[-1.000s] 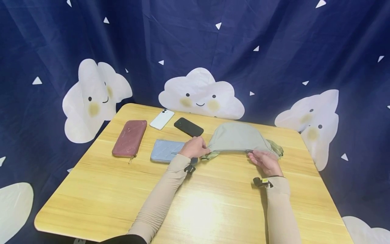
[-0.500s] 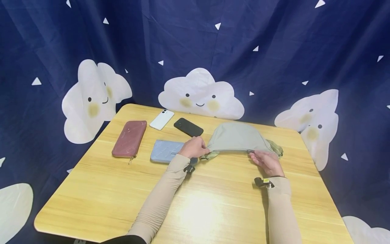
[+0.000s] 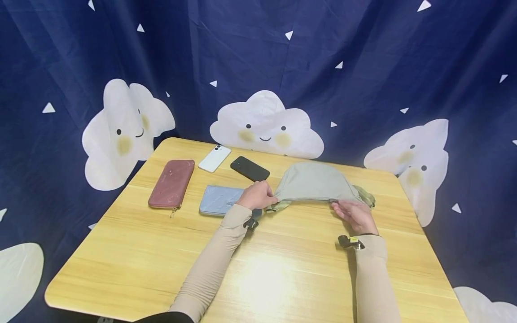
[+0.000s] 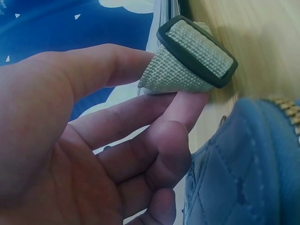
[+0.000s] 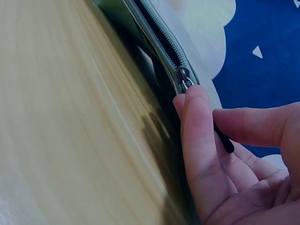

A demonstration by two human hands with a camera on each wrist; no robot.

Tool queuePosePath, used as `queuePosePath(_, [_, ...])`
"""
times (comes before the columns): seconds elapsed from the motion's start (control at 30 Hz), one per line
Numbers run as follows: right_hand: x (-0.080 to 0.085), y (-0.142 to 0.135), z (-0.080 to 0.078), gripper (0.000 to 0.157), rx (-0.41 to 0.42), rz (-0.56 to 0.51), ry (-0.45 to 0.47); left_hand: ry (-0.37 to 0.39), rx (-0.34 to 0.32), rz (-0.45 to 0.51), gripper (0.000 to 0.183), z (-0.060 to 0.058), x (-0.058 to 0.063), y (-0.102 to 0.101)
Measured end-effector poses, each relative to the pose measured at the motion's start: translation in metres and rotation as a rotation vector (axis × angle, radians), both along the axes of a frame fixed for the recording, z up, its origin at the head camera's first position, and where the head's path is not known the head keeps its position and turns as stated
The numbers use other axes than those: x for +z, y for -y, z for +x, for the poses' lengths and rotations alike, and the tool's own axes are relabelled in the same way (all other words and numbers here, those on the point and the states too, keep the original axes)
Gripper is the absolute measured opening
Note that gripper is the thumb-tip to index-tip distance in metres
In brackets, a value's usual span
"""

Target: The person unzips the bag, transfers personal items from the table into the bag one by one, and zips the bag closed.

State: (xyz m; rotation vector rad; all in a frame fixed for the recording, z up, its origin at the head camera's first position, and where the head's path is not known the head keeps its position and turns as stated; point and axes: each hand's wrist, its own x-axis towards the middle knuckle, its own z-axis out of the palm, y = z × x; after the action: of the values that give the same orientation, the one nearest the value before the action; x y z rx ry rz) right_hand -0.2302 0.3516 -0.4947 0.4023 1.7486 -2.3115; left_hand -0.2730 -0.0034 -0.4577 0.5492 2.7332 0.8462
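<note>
A grey-green waist bag (image 3: pixel 315 181) lies on the right half of the table, its zipped edge facing me. At its left end my left hand (image 3: pixel 257 195) pinches the webbing (image 4: pixel 171 75), next to a dark strap buckle (image 4: pixel 197 51). My right hand (image 3: pixel 355 215) pinches the black zipper pull (image 5: pixel 224 138) near the bag's right end. In the right wrist view the zipper teeth (image 5: pixel 161 40) are parted behind the slider (image 5: pixel 183 73). The bag's inside cannot be made out. A light-blue wallet (image 3: pixel 220 200) sits partly hidden behind my left hand.
On the left of the wooden table (image 3: pixel 161 260) is a dark red zip wallet (image 3: pixel 171 184). Towards the back lie a white phone (image 3: pixel 215 158) and a black phone (image 3: pixel 249 168). A green strap (image 3: pixel 365 196) bunches beyond the bag's right end. A blue cloud-print curtain (image 3: pixel 258 54) surrounds the table.
My right hand has slid slightly to the right along the bag's front edge with the zipper pull. The left hand and the other things have stayed in place.
</note>
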Motion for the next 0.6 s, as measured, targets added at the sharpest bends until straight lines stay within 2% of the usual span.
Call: queuePosePath(0.6, [0.003,-0.0035,0.0025,0.023,0.005,-0.005,-0.003,0.025,0.01,-0.003,0.056,-0.0007,0.0009,0.0002])
